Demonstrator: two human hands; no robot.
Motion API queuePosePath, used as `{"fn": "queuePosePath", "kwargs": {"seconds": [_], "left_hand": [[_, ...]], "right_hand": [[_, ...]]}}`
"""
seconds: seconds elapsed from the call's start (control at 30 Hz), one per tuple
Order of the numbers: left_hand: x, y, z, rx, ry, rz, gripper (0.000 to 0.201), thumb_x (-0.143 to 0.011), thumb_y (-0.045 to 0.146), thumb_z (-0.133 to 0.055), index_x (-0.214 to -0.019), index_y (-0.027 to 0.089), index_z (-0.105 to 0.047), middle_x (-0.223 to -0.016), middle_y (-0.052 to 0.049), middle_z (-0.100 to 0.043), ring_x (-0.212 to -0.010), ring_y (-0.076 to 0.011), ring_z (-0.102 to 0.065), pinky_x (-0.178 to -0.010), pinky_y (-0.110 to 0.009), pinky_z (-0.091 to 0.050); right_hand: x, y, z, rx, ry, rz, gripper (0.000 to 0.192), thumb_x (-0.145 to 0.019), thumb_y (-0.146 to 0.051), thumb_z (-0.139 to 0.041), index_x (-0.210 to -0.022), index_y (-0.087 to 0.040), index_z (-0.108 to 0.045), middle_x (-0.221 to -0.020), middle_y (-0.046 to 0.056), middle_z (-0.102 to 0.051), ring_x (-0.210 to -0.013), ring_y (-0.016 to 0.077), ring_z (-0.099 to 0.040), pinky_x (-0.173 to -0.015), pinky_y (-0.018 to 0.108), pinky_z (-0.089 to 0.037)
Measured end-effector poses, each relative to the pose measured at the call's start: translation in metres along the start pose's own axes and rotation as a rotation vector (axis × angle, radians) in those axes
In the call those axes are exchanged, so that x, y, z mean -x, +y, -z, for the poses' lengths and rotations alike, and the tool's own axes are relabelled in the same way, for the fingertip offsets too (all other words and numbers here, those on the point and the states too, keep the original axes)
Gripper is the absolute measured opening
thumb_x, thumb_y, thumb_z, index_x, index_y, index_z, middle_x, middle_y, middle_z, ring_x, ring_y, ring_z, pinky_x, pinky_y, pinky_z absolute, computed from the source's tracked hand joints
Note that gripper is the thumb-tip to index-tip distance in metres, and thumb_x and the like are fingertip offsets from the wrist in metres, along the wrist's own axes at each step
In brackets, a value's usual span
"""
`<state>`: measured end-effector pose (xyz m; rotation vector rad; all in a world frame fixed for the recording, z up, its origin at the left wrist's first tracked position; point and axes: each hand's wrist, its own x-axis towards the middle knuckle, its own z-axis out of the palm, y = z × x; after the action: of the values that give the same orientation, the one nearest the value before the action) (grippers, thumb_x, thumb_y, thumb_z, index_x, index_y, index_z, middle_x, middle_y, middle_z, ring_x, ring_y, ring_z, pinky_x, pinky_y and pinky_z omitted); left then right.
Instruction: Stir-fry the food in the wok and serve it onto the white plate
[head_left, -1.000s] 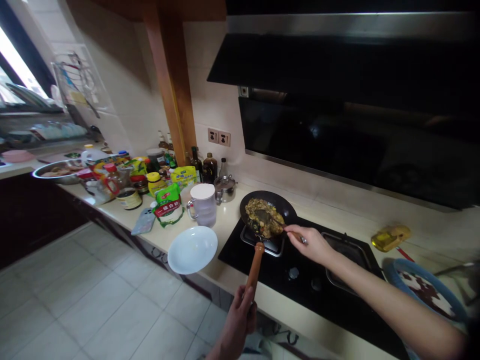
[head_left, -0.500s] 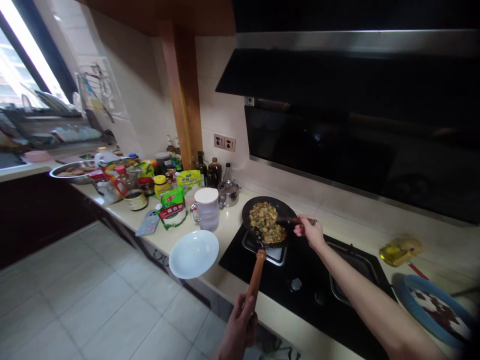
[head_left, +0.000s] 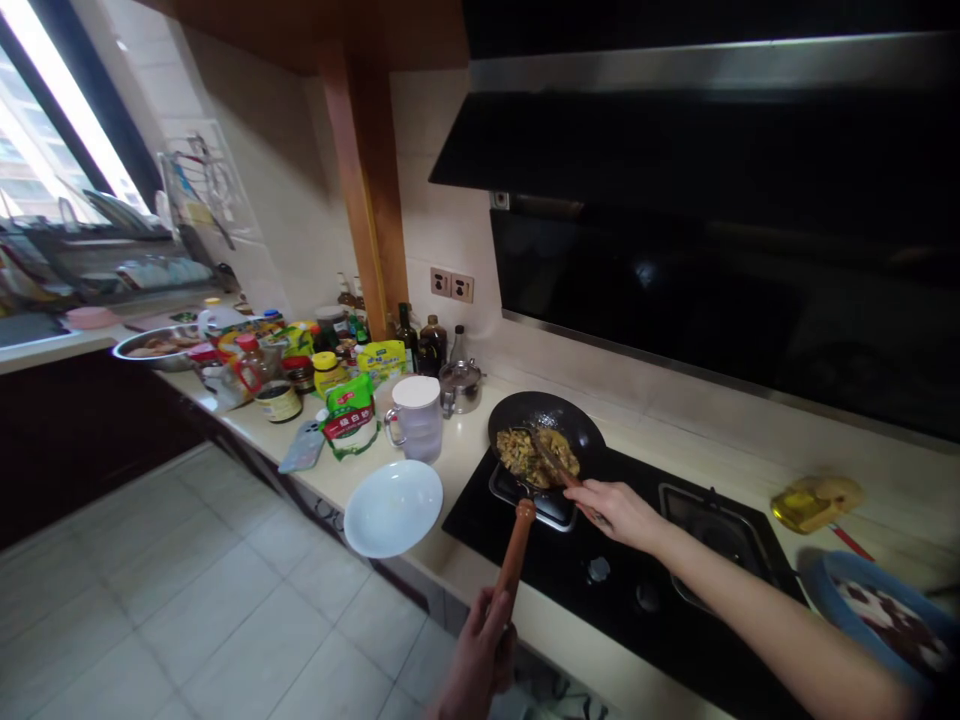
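Note:
A black wok (head_left: 574, 422) with chopped yellow-brown food (head_left: 525, 455) sits on the left burner of the black gas hob (head_left: 600, 560). My left hand (head_left: 480, 655) grips the end of the wok's long wooden handle (head_left: 516, 545) near the counter's front edge. My right hand (head_left: 619, 512) holds a spatula (head_left: 553, 458) whose blade lies in the food, right of the handle.
A white plate (head_left: 392, 507) lies on the counter left of the hob, with a lidded plastic jug (head_left: 415, 418) behind it. Bottles, jars and packets (head_left: 330, 370) crowd the counter's left part. An oil bottle (head_left: 817, 500) and a blue bowl (head_left: 885, 615) lie at the right.
My right hand has swung the spatula from the wok's right side back toward me, pushing the food to the near left. My left hand has kept its grip on the handle.

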<state>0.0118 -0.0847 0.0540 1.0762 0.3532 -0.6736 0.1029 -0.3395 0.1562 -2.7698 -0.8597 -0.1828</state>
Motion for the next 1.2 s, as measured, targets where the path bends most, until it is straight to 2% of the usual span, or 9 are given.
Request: {"fn": "queuePosePath", "kwargs": {"seconds": [0.17,0.23,0.4,0.5,0.6,0.73,0.87,1.03,1.2], "left_hand": [[0.004,0.003,-0.001,0.012,-0.052,-0.014,0.053,-0.067,0.068,-0.060,-0.085,0.026,-0.033,-0.049,0.012,-0.034,-0.038,-0.0021,-0.017,-0.044,-0.022,-0.005],[0.003,0.003,0.000,0.006,-0.053,-0.007,0.054,-0.067,0.069,-0.060,-0.087,0.026,-0.034,-0.048,0.013,-0.034,-0.038,-0.0023,-0.017,-0.043,-0.022,-0.005],[0.005,0.004,0.000,0.040,-0.028,0.032,0.059,-0.060,0.067,-0.067,-0.086,0.026,-0.033,-0.051,0.012,-0.036,-0.038,-0.0013,-0.018,-0.044,-0.021,-0.006],[0.008,0.005,0.001,0.062,-0.033,0.025,0.060,-0.059,0.066,-0.069,-0.085,0.025,-0.034,-0.052,0.012,-0.036,-0.039,-0.0008,-0.019,-0.044,-0.020,-0.007],[0.010,0.006,0.001,0.062,-0.030,0.019,0.058,-0.060,0.065,-0.069,-0.089,0.025,-0.038,-0.054,0.011,-0.039,-0.039,-0.0011,-0.024,-0.044,-0.019,-0.010],[0.011,0.008,0.001,0.079,-0.029,0.002,0.060,-0.060,0.065,-0.069,-0.096,0.026,-0.042,-0.053,0.011,-0.038,-0.039,-0.0017,-0.025,-0.043,-0.018,-0.013],[0.008,0.007,-0.001,0.046,-0.013,-0.007,0.067,-0.056,0.066,-0.071,-0.101,0.026,-0.042,-0.050,0.012,-0.036,-0.036,-0.0016,-0.021,-0.041,-0.019,-0.009],[0.004,0.007,-0.002,0.022,0.001,0.006,0.065,-0.058,0.067,-0.069,-0.101,0.028,-0.039,-0.048,0.013,-0.033,-0.035,-0.0019,-0.019,-0.041,-0.018,-0.006],[0.003,0.008,-0.001,0.026,0.034,0.029,0.070,-0.052,0.070,-0.069,-0.098,0.029,-0.036,-0.045,0.015,-0.031,-0.035,-0.0021,-0.015,-0.040,-0.019,-0.005]], "right_hand": [[0.040,-0.054,0.089,0.024,-0.083,-0.043,0.033,-0.090,-0.019,-0.040,-0.117,-0.024,-0.059,-0.087,0.006,-0.065,-0.065,0.0137,-0.061,-0.059,0.024,-0.046],[0.045,-0.074,0.105,-0.020,-0.093,-0.077,0.031,-0.092,-0.022,-0.041,-0.116,-0.026,-0.060,-0.090,0.006,-0.066,-0.066,0.0136,-0.062,-0.061,0.024,-0.047],[0.026,-0.084,0.065,-0.015,-0.092,-0.142,0.028,-0.089,-0.021,-0.042,-0.103,-0.023,-0.066,-0.081,0.006,-0.070,-0.065,0.0159,-0.065,-0.061,0.025,-0.048],[0.013,-0.054,0.045,-0.054,0.050,-0.266,0.026,-0.088,-0.026,-0.044,-0.100,-0.022,-0.067,-0.086,0.005,-0.072,-0.071,0.0171,-0.067,-0.066,0.027,-0.050],[0.010,-0.014,0.064,-0.204,0.218,-0.485,0.025,-0.086,-0.034,-0.048,-0.100,-0.023,-0.066,-0.084,0.002,-0.073,-0.065,0.0162,-0.068,-0.064,0.026,-0.051],[0.004,0.030,0.090,-0.360,0.383,-0.674,0.022,-0.078,-0.039,-0.060,-0.087,-0.020,-0.069,-0.058,-0.001,-0.067,-0.048,0.0156,-0.065,-0.053,0.024,-0.048],[-0.008,0.054,0.044,-0.819,0.659,-0.927,0.030,-0.068,-0.041,-0.066,-0.082,-0.015,-0.065,-0.046,-0.001,-0.061,-0.035,0.0150,-0.058,-0.038,0.023,-0.045],[-0.015,0.040,-0.029,-1.022,0.786,-0.945,0.043,-0.074,-0.048,-0.055,-0.096,-0.012,-0.058,-0.052,0.002,-0.065,-0.047,0.0171,-0.065,-0.044,0.026,-0.053],[0.000,0.014,-0.013,-1.156,0.747,-0.837,0.044,-0.071,-0.048,-0.066,-0.096,-0.013,-0.061,-0.053,0.001,-0.064,-0.044,0.0154,-0.063,-0.039,0.021,-0.049]]}}
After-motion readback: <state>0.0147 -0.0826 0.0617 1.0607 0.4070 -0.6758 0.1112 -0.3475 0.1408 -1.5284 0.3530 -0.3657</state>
